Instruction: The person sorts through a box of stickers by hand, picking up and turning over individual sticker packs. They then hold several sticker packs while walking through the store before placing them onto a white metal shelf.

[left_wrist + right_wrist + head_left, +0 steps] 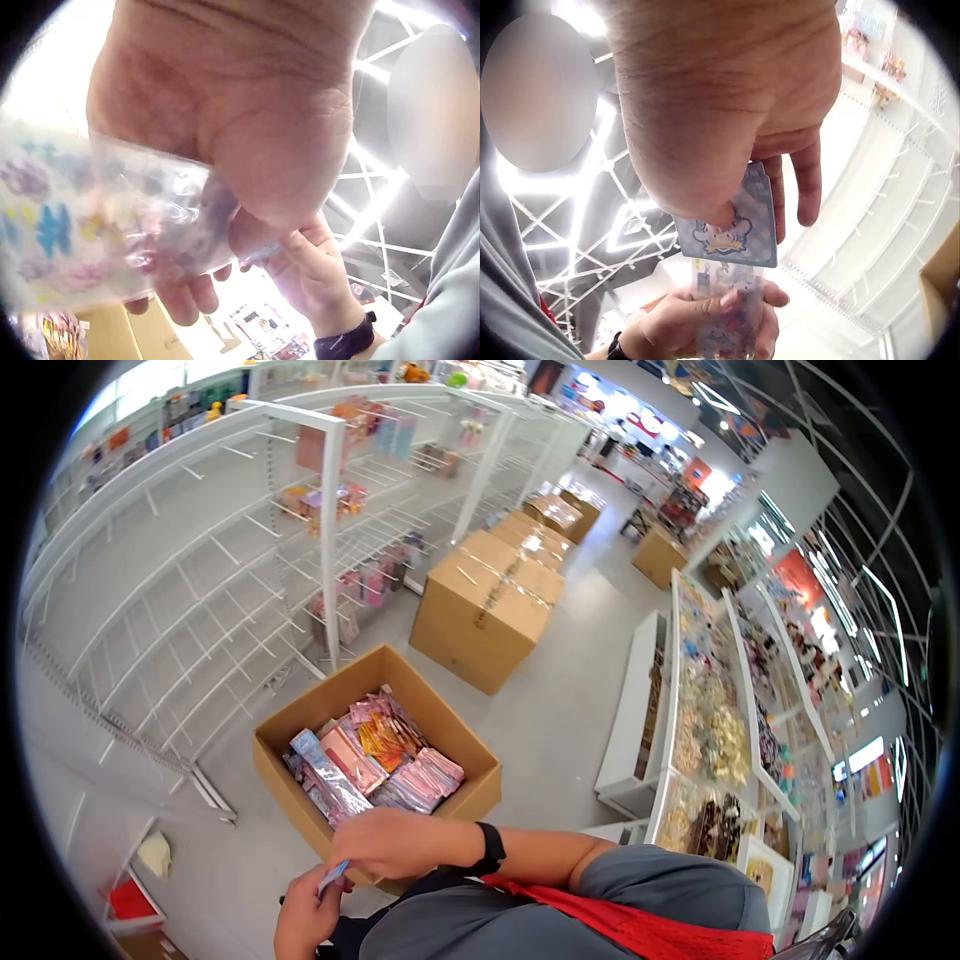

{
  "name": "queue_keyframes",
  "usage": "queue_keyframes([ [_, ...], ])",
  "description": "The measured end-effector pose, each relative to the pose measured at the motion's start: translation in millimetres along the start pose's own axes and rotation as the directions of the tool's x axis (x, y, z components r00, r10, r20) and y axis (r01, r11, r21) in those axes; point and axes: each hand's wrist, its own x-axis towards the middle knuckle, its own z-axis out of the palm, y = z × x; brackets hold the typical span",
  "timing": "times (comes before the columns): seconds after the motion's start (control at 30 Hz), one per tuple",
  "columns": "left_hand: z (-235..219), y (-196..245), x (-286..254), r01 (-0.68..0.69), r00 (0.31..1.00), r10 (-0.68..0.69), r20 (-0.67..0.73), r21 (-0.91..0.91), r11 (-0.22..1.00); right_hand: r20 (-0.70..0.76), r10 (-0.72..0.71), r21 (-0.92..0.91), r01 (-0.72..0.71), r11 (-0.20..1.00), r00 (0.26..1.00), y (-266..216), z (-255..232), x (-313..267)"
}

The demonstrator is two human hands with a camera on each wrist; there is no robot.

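My right hand (390, 842) and left hand (303, 922) meet over the near edge of the carton, around a small blue item (334, 875). In the right wrist view, my right hand (727, 112) pinches a blue card (759, 217) with a cartoon figure, thumb across its face. Directly below the card, my left hand (667, 322) grips a clear patterned packet (727, 319). In the left wrist view the transparent packet (60, 225) with coloured prints extends leftward from under my left hand (225, 105); my right hand (311, 277) is beside its fingers.
An open carton (470, 785) holds pink, orange and silver packets (385, 745). Taped cardboard boxes (480, 610) stand beyond it. White racks with hooks (230, 560) rise at the left, some holding goods. Stocked display shelves (710, 720) line the right side.
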Motion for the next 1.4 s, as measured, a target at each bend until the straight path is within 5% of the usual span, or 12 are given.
queue_keyframes([
  [0.23, -52, -69, 90, -0.108, 0.943, 0.086, 0.323, 0.051, 0.993, -0.362, 0.185, -0.094, -0.233, 0.968, 0.914, 38, 5, 16],
  [0.3, -67, -83, 110, -0.074, 0.918, 0.086, 0.386, -0.047, 0.996, -0.656, 0.423, 0.09, -0.492, 0.866, 0.625, 43, 43, 29],
  [0.37, -77, -102, 126, -0.017, 0.903, 0.099, 0.417, -0.197, 0.98, -0.63, 0.644, 0.506, -0.399, 0.765, 0.435, 63, 76, 45],
  [0.47, -79, -132, 150, 0.064, 0.895, 0.123, 0.429, -0.397, 0.916, -0.056, 0.856, 0.893, -0.358, 0.273, 0.513, 87, 114, 35],
  [0.6, -56, -155, 174, 0.367, 0.873, -0.014, 0.488, -0.637, 0.678, -0.15, 0.833, 0.789, -0.443, 0.425, 0.532, 96, 173, 36],
  [0.7, -34, -159, 182, 0.486, 0.868, -0.259, 0.423, -0.616, 0.62, 0.026, 0.932, 0.901, -0.412, 0.135, 0.362, 106, 177, 37],
  [0.8, -2, -189, 199, 0.384, 0.92, -0.177, 0.35, -0.706, 0.595, 0.02, 0.94, 0.882, -0.448, 0.144, 0.34, 131, 183, 9],
  [0.87, 5, -174, 206, 0.372, 0.927, -0.199, 0.319, -0.7, 0.609, -0.329, 0.863, 0.789, -0.391, 0.475, 0.384, 136, 168, 10],
  [0.97, 24, -168, 214, 0.296, 0.954, -0.16, 0.254, -0.705, 0.644, 0.035, 0.933, 0.809, -0.558, 0.184, 0.359, 135, 131, -16],
  [1.1, 47, -174, 224, 0.228, 0.97, -0.101, 0.219, -0.694, 0.683, -0.007, 0.899, 0.82, -0.512, 0.256, 0.438, 149, 123, -49],
  [1.13, 51, -181, 227, 0.264, 0.962, -0.127, 0.241, -0.706, 0.657, -0.188, 0.847, 0.759, -0.474, 0.446, 0.497, 167, 142, -61],
  [1.4, 20, -248, 275, 0.425, 0.843, -0.141, 0.52, -0.481, 0.767, 0.007, 0.938, 0.862, -0.478, 0.17, 0.346, 201, 149, -38],
])
